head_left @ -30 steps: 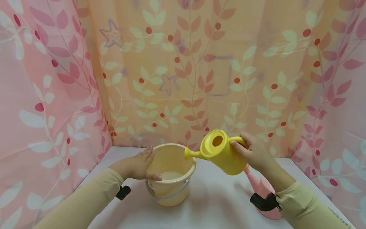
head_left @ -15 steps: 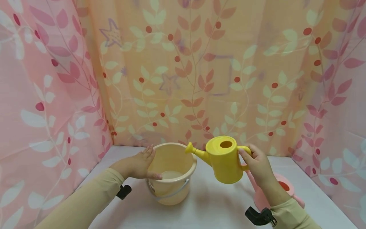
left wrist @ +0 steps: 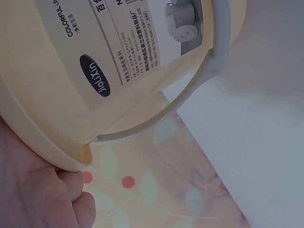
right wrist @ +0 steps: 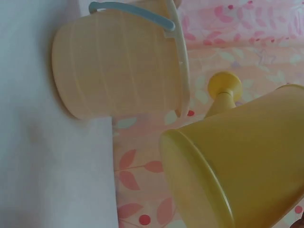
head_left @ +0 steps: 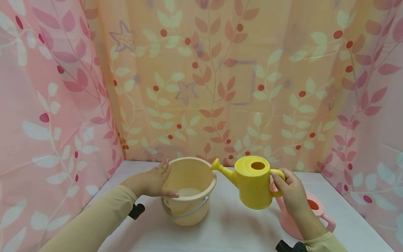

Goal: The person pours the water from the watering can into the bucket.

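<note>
My left hand [head_left: 153,181] lies against the left side of a cream bucket's rim, its fingers extended along the edge and the thumb over the front. The upright bucket [head_left: 192,211] has a grey-blue handle [head_left: 192,211] hanging down its front; a pale round surface shows inside at the bottom. In the left wrist view, a printed label [left wrist: 118,52] covers the bucket's side. My right hand [head_left: 292,190] grips the handle of a yellow watering can [head_left: 254,187], held nearly level above the table. Its spout [head_left: 225,171] points left, the rose right by the bucket's rim.
A pink watering can [head_left: 291,222] stands on the white table [head_left: 239,234], partly behind my right forearm. Leaf-patterned cloth encloses the table at the back [head_left: 201,87] and both sides. Black wrist cameras [head_left: 136,211] sit at my sleeves.
The yellow watering can has swung from tipped over the bucket to nearly level, and moved right and lower with my right hand. My left hand and the bucket stay put.
</note>
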{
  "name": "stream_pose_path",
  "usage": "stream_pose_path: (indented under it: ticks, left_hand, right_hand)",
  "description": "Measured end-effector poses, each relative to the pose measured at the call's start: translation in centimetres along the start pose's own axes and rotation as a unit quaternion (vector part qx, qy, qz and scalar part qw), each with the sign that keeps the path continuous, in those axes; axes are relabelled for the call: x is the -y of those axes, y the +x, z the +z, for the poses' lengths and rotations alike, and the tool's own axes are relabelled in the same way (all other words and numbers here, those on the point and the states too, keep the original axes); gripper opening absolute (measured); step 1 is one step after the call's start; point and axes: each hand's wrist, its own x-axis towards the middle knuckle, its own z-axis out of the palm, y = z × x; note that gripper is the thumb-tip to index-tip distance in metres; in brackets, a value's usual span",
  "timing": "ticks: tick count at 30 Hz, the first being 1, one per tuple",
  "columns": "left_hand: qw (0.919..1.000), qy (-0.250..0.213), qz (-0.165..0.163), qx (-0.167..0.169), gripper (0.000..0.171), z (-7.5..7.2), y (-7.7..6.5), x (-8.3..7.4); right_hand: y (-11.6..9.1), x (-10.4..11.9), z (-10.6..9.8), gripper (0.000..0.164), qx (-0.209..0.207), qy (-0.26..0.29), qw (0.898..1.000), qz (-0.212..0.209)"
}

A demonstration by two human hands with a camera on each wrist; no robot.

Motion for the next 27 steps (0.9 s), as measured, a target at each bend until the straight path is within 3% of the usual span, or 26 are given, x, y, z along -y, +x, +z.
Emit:
stream_pose_path:
  ticks: [4,14,20,27]
  left_hand:
    - [1.0,0.004,0.0,0.0,0.113,0.1,0.1,0.1]
    - [1.0,0.004,0.002,0.0,0.112,0.2,0.2,0.2]
    - [1.0,0.002,0.006,-0.002,0.115,0.0,0.0,0.1]
    - [1.0,0.002,0.007,-0.001,0.113,-0.1,-0.1,0.0]
  right_hand:
    - [-1.1,-0.7,-0.6,0.025,-0.023,-0.017,0.999,0.019]
    - [-3.5,-2.1,-1.4,0.021,-0.048,0.024,0.998,0.045]
    - [-4.8,-3.2,-1.6,0.033,-0.039,0.012,0.992,0.115]
    - [-6.2,-4.9,-2.2,0.041,-0.025,0.038,0.977,0.208]
